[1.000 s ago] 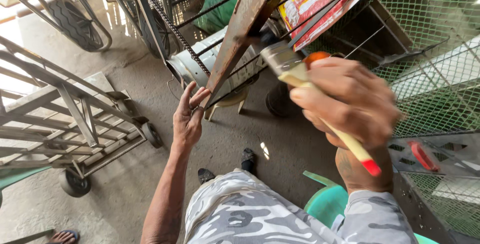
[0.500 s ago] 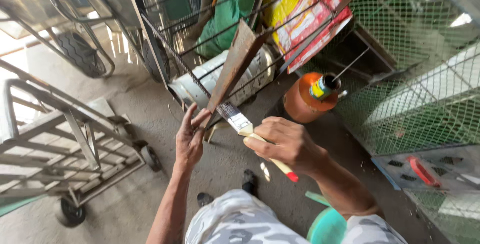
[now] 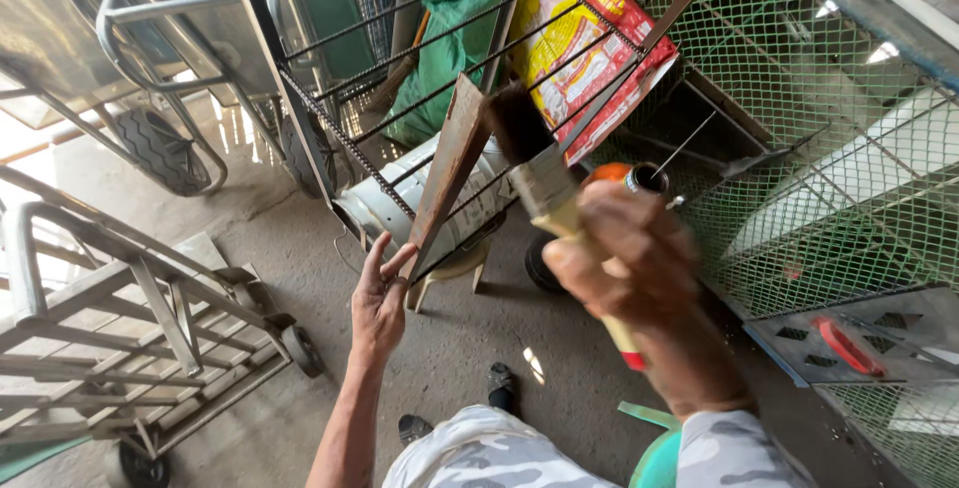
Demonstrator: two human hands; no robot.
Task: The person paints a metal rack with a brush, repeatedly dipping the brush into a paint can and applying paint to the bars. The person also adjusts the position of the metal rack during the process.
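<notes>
Here the right hand (image 3: pixel 629 248) at centre frame grips a paintbrush (image 3: pixel 544 183), bristles against a rusty metal strip (image 3: pixel 450 163); the left hand (image 3: pixel 380 293), fingers open, steadies the strip's lower end.

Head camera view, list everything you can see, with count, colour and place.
Rusty flat metal plate: one, brown, centre, leaning on bars.
Wooden-handled paintbrush: one, dark bristles, red tip, centre.
Orange paint can: one, behind brush.
Green wire mesh panels: several, right.
Red and yellow printed sack: one, top centre.
Green tarp: one, top centre.
Grey metal trolley: one, left.
Wheelbarrow wheel: one, black, upper left.
Left hand: at the plate's lower edge.
Right hand: gripping the brush.
</notes>
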